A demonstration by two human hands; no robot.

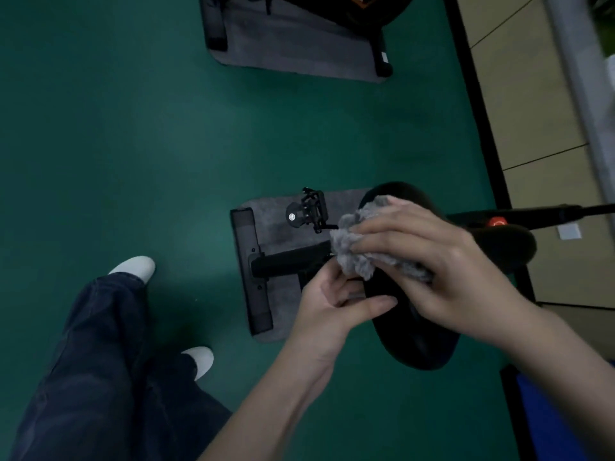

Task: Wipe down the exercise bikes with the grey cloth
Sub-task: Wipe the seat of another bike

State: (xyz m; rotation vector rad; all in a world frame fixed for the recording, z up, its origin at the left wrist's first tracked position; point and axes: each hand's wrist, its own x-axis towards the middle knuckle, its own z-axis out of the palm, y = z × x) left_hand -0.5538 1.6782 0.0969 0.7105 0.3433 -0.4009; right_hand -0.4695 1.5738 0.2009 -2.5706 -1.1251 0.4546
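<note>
Head cam, looking straight down: your R hand grasps the grey cloth, bunched up, fingers laid over the top of it w/ fluff sticking out past the fingertips and under the palm. Cloth is over the black saddle of the near exercise bike, toward the saddle's upper end in frame; can't tell if it's actually touching. Your L hand is just below, thumb stretched across the saddle, fingers curled up to the cloth's lower edge. Can't tell whether they pinch it or only touch.

Bike stands on a grey mat, stabiliser bar along the mat's left side, pedal just left of the cloth. Red knob on the frame, right of your R hand. 2nd bike on its own mat at top, well apart. Green floor; your white shoes and dark trousers bottom left.
</note>
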